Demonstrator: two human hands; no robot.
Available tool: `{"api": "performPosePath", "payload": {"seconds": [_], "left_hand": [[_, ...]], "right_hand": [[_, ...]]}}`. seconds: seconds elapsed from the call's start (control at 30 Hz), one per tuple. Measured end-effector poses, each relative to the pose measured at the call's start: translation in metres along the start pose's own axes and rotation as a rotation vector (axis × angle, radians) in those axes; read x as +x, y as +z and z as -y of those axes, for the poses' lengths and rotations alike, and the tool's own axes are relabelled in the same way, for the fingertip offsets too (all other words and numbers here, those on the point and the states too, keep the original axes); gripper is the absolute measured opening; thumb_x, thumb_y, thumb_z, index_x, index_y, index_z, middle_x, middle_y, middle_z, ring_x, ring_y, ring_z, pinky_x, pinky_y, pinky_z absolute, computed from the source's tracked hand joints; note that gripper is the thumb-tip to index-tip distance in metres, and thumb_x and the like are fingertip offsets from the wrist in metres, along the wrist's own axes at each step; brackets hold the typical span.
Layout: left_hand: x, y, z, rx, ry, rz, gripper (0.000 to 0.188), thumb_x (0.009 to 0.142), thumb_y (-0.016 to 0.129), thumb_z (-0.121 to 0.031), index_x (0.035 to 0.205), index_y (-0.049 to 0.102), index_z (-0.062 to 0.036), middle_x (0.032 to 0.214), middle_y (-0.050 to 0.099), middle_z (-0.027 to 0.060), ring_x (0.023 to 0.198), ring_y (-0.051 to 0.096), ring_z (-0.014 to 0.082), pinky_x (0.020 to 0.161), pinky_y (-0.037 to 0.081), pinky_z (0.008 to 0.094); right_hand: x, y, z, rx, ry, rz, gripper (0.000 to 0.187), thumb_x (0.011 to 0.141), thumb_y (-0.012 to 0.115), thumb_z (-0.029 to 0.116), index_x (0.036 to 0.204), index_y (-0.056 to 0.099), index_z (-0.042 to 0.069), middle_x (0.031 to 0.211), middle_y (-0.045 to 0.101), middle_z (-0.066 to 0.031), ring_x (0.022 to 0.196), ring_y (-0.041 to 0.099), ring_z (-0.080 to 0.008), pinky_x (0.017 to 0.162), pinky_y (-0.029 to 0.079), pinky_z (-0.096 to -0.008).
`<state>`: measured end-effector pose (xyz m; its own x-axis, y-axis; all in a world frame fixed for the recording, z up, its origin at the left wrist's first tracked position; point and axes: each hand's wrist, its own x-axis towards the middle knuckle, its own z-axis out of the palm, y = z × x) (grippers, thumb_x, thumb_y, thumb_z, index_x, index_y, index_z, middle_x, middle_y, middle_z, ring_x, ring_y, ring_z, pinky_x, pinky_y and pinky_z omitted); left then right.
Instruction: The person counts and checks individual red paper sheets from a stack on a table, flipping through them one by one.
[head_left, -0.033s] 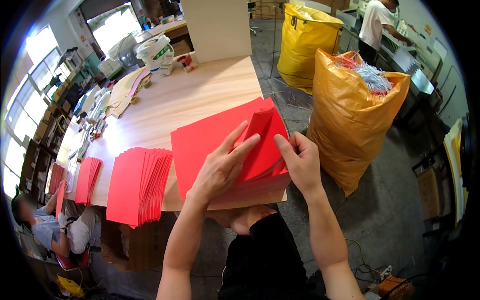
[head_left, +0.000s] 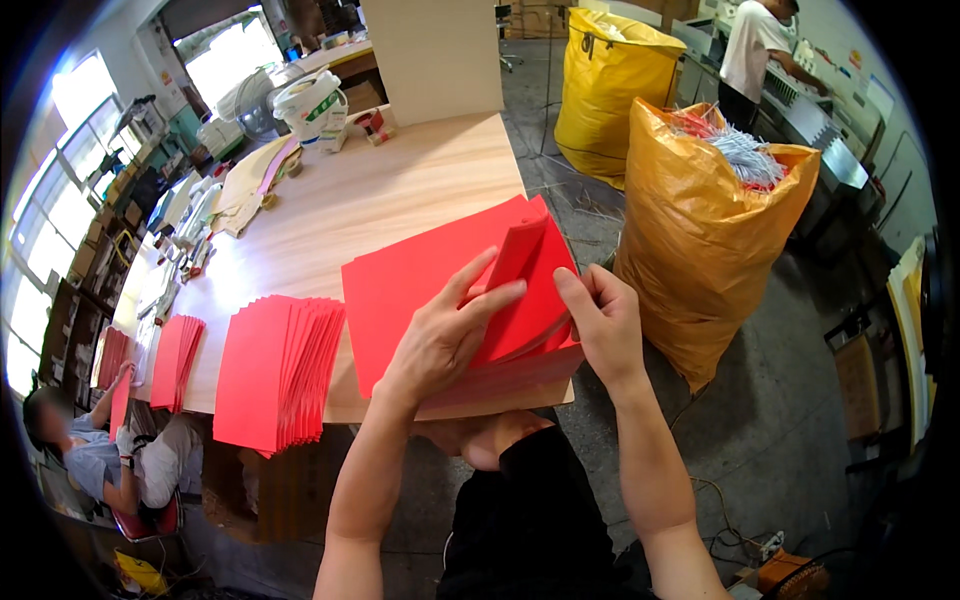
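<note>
Pale bench (head_left: 430,160) carries a red paper stack (head_left: 405,265); left hand (head_left: 437,342) spreads its grip apart over it, right hand (head_left: 610,325) curls at the edge, its pinch hard to tell.

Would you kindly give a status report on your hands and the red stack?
Left hand open over red stack. Right hand curled at its right edge, grip unclear. Flap raised between the hands. Orange sack standing farther right, apart.

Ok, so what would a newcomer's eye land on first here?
Probably the bright red paper stack at the near right corner of the table, with the left hand over it. Next, the orange sack on the floor to the right, topped with pale and red shreds.
</note>
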<state>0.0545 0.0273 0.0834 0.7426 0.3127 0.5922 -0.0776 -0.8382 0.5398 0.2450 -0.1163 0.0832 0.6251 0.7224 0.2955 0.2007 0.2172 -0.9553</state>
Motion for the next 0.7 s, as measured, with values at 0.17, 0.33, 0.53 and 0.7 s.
{"api": "performPosePath", "payload": {"seconds": [0.17,0.33,0.53,0.7], "left_hand": [[0.000,-0.004,-0.006,0.089,0.004,0.101,0.037,0.094,0.075,-0.010,0.131,0.075,-0.0185,0.158,0.057,0.0177,0.126,0.070,0.0393,0.104,0.061,0.0474],[0.001,0.001,-0.012,0.373,0.115,0.202,0.046,0.088,0.081,-0.013,0.132,0.076,-0.0242,0.155,0.059,0.0146,0.130,0.068,0.0361,0.105,0.061,0.0466],[0.003,0.006,-0.019,0.491,0.187,0.254,0.063,0.088,0.083,-0.019,0.149,0.068,-0.0294,0.154,0.060,0.0120,0.128,0.067,0.0350,0.105,0.060,0.0453],[0.002,0.007,-0.013,0.433,0.117,0.233,0.056,0.092,0.081,-0.025,0.146,0.069,-0.0189,0.149,0.066,0.0092,0.128,0.067,0.0332,0.103,0.060,0.0462]], "right_hand": [[-0.021,-0.017,-0.004,-0.569,-0.167,-0.260,0.035,0.099,0.079,0.029,0.081,0.060,0.006,0.081,0.064,-0.0089,0.072,0.056,-0.0219,0.067,0.044,-0.0394],[-0.045,-0.007,-0.016,-0.825,-0.614,0.071,0.028,0.090,0.076,0.023,0.113,0.075,0.007,0.132,0.068,-0.0168,0.131,0.061,-0.0378,0.116,0.042,-0.0527],[-0.050,-0.007,-0.031,-0.744,-0.565,0.198,0.039,0.089,0.075,0.030,0.122,0.076,0.011,0.140,0.067,-0.0165,0.138,0.058,-0.0380,0.124,0.036,-0.0533],[-0.050,-0.004,-0.030,-0.761,-0.555,0.172,0.037,0.088,0.077,0.028,0.121,0.077,0.012,0.133,0.070,-0.0142,0.135,0.060,-0.0363,0.124,0.036,-0.0517]]}}
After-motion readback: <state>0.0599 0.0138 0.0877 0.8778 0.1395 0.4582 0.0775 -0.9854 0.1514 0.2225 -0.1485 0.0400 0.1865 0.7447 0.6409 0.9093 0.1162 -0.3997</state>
